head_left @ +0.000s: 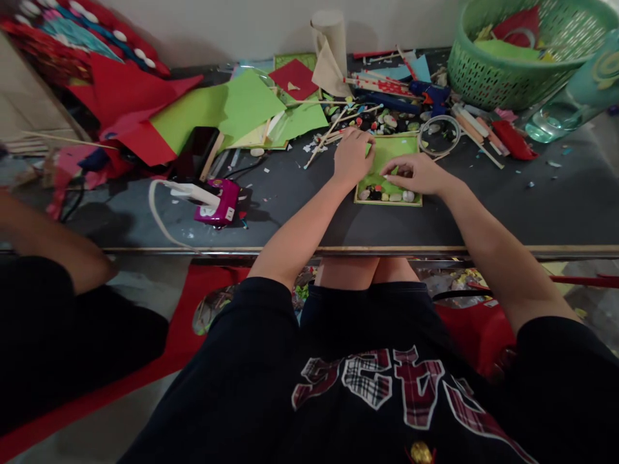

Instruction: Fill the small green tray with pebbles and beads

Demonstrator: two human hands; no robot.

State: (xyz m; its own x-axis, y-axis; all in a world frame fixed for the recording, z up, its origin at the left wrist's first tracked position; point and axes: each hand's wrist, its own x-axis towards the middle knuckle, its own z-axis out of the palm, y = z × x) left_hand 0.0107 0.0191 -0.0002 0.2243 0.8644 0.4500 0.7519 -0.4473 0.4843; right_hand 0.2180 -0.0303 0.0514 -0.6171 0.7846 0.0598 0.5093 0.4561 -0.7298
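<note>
A shallow green tray (389, 151) with a pale raised rim lies on the dark tabletop in front of me. Small painted pebbles (391, 196), black, white, red and yellowish, sit in a row along its near edge. My left hand (354, 156) curls over the tray's left rim, close to a pile of pebbles (387, 120) behind it. Above the tray's right half, my right hand (411, 173) has thumb and fingertips pinched together just over the row. Whatever is between those fingertips is too small to make out.
Behind the tray lie thin sticks (333, 132), a blue glue gun (432, 95) and a tape roll (439, 136). A green basket (507, 80) and a water bottle (570, 100) stand right. Left are coloured sheets (207, 109), a purple power adapter (220, 203) and another person's arm (53, 248).
</note>
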